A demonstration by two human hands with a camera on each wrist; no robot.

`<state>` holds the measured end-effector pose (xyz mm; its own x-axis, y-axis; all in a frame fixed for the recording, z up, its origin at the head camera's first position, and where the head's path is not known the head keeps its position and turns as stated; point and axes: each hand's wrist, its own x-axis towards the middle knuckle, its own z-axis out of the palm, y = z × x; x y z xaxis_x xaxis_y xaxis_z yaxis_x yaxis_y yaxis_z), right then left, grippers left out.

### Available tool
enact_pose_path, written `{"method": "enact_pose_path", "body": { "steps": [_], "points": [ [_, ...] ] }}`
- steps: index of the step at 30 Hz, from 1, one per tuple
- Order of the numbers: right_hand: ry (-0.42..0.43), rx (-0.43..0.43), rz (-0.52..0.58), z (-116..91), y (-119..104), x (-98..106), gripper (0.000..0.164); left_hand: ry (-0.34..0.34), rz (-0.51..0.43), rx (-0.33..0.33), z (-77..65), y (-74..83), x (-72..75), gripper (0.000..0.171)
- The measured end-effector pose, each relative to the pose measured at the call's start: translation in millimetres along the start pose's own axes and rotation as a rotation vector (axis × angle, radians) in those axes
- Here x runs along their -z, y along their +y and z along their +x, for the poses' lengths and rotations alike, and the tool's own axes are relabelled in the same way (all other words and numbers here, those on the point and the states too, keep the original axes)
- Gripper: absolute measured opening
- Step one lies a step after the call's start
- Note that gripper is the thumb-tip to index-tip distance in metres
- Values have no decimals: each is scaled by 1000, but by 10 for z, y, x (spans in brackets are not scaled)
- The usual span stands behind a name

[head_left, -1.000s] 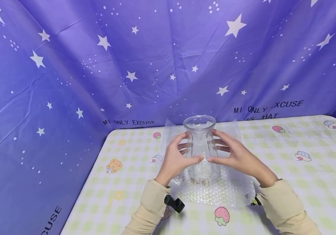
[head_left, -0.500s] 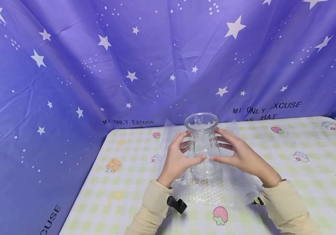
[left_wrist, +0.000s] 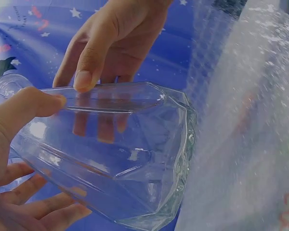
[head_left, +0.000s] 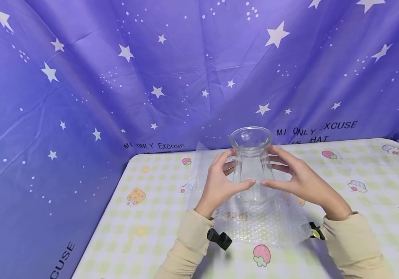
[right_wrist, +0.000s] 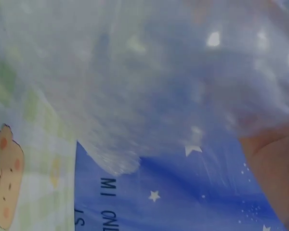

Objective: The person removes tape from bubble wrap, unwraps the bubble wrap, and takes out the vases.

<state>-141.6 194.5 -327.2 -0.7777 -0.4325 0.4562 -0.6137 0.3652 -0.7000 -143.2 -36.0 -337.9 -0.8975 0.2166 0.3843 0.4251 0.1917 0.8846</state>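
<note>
A clear glass vase (head_left: 252, 170) with faceted sides and a wide round rim stands upright between both hands, over a sheet of bubble wrap (head_left: 258, 228). My left hand (head_left: 225, 181) grips its left side, thumb in front and fingers behind. On the opposite side my right hand (head_left: 300, 180) holds it the same way, the two thumb tips close together. The left wrist view shows the vase's thick base (left_wrist: 183, 159) beside the bubble wrap (left_wrist: 245, 125). Blurred bubble wrap (right_wrist: 115, 106) fills much of the right wrist view, with part of the right hand (right_wrist: 274, 168) at its edge.
A green-and-white checked tablecloth (head_left: 157, 228) with cartoon prints covers the table. Behind and to the left hangs a purple star-patterned curtain (head_left: 185, 77). Black wrist mounts (head_left: 220, 238) sit at the cuffs.
Both hands have carried the vase to the right and slightly up in the head view. More of the bubble wrap shows below its base. The grip looks the same.
</note>
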Motion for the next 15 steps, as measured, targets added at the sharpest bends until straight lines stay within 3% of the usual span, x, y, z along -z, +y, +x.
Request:
{"method": "enact_pose_path", "body": {
  "steps": [11, 15],
  "points": [
    [26, -81, -25, -65, -3, 198, 86, -24, 20, -18, 128, 79, -204, 80],
    [37, -38, -23, -84, 23, 289, 86, -29, 12, -31, 173, 105, -310, 79]
  ]
}}
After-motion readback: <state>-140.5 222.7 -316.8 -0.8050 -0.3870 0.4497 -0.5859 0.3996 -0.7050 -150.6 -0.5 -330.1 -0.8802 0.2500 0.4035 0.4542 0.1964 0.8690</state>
